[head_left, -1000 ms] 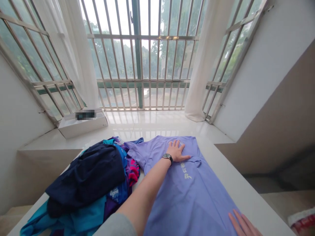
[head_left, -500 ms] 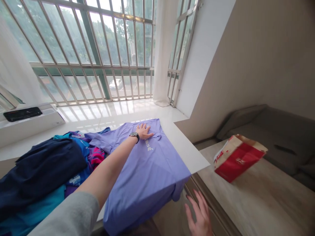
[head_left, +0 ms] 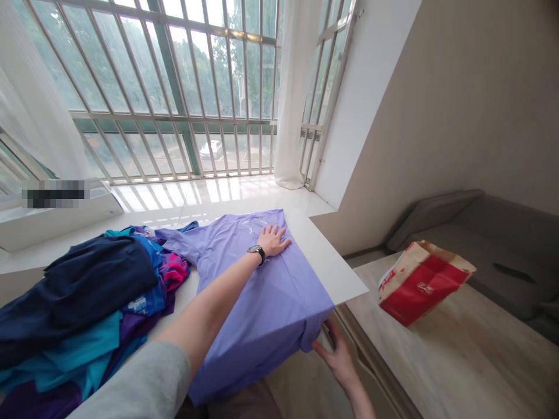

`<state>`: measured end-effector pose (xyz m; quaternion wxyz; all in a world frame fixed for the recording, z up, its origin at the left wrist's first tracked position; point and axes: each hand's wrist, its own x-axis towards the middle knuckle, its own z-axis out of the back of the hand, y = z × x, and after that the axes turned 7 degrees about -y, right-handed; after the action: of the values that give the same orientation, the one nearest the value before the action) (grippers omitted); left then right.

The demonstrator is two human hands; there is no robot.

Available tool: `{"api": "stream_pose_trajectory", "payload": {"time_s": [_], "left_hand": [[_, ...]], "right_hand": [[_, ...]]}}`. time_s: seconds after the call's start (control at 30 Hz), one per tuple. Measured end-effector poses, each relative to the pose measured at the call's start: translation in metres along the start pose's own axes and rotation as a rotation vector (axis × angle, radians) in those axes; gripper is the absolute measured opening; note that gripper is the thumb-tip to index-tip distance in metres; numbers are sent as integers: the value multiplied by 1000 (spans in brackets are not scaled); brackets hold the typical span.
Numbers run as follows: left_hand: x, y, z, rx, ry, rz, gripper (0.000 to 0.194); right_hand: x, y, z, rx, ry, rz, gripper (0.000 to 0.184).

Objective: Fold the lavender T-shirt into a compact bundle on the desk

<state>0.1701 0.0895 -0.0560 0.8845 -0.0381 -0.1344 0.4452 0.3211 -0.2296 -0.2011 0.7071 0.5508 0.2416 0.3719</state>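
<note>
A lavender T-shirt (head_left: 262, 308) lies spread on a white ledge (head_left: 340, 279), and its lower corner hangs over the front edge. My left hand (head_left: 273, 240), with a black-faced wristwatch (head_left: 257, 254) above it, presses flat on the shirt with fingers apart. My right hand (head_left: 336, 359) is below the ledge edge, its thumb and fingers closed around the hanging hem. To the left of the shirt is a heap of clothes (head_left: 78, 279), with a navy garment on top and teal, blue and pink fabric around it.
A red and beige paper bag (head_left: 421, 285) stands tilted on a pale wooden surface (head_left: 463, 366) to the right. A grey sofa (head_left: 502, 233) lies beyond it. A white box (head_left: 56, 224) sits on the sill before the barred window (head_left: 174, 87).
My right hand has risen to the shirt's hanging hem and closed on it. My left hand has slid slightly right on the shirt. The view has turned right since the earliest frame.
</note>
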Motion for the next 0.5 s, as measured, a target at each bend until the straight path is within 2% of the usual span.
{"api": "stream_pose_trajectory", "payload": {"time_s": [0.13,0.27,0.37,0.5], "left_hand": [[-2,2,-3,6,-22,0,71],[-1,3,-7,11,-38,4,71],[0,4,-9,8,-55,-1,71],[-1,4,-9,5,-87,-10,67]], "right_hand": [[22,16,11,135,70,-49,68],[26,40,4,198,210,-46,61],[22,44,1,201,181,-90,59],[13,31,7,273,90,-177,53]]}}
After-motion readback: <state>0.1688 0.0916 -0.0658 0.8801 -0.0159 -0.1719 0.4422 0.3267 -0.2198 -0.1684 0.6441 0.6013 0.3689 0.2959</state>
